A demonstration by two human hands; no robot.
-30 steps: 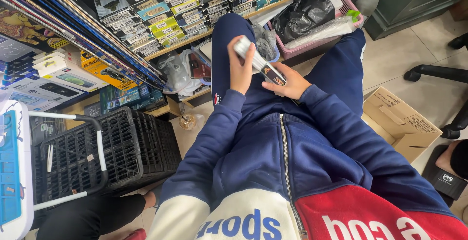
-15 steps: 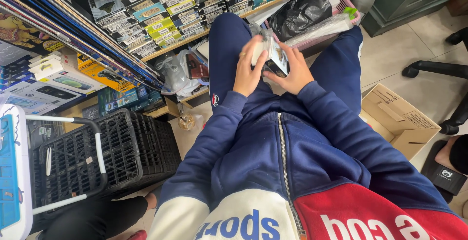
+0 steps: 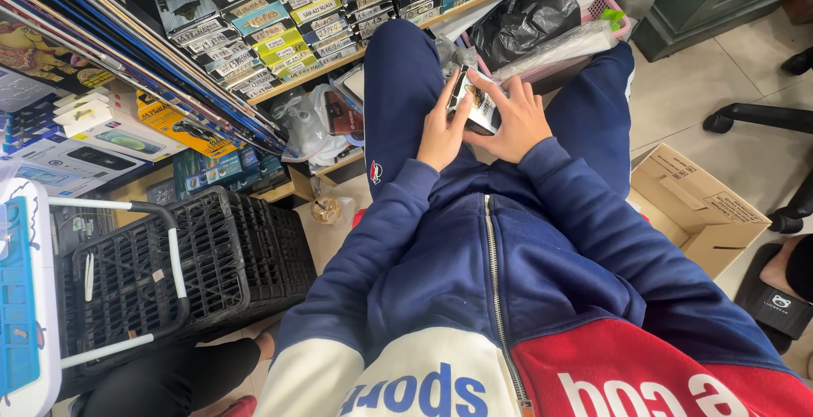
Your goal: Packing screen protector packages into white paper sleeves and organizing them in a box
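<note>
At the near left stands a black plastic crate (image 3: 182, 281), well apart from my work. Above my lap, my left hand (image 3: 442, 133) pinches the left edge of a small flat packet (image 3: 476, 102), perhaps a phone-case pack. My right hand (image 3: 512, 121) spreads its fingers across its face. I should grip both edges firmly, keeping it level.
</note>
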